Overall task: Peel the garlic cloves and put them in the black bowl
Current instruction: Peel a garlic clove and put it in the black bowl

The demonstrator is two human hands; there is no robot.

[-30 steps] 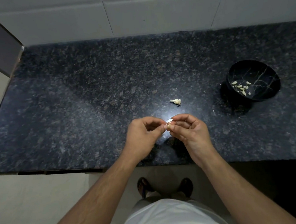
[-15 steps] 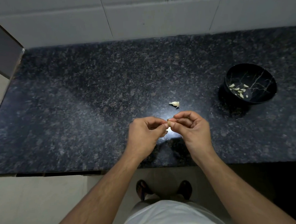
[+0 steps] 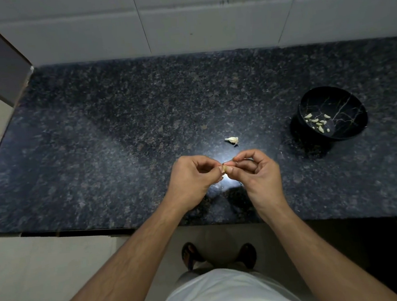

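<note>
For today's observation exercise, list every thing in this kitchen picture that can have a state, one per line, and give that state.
Garlic clove: pinched between both hands above the counter, peeling not finished.
Left hand: fingers curled, pinching the clove.
Right hand: fingers curled, pinching the clove.
Black bowl: upright on the counter, holding several peeled cloves.
Garlic piece: lying loose on the granite counter, untouched.

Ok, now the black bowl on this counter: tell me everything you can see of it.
The black bowl is round and glossy, with thin pale crack-like veins across its inside. It stands on the dark speckled granite counter, far right, apart from both hands and from the loose garlic piece. Through the wide lens it seems to lean away. About a dozen pale peeled garlic cloves lie scattered on its inner left side. Nothing else touches it.
</note>
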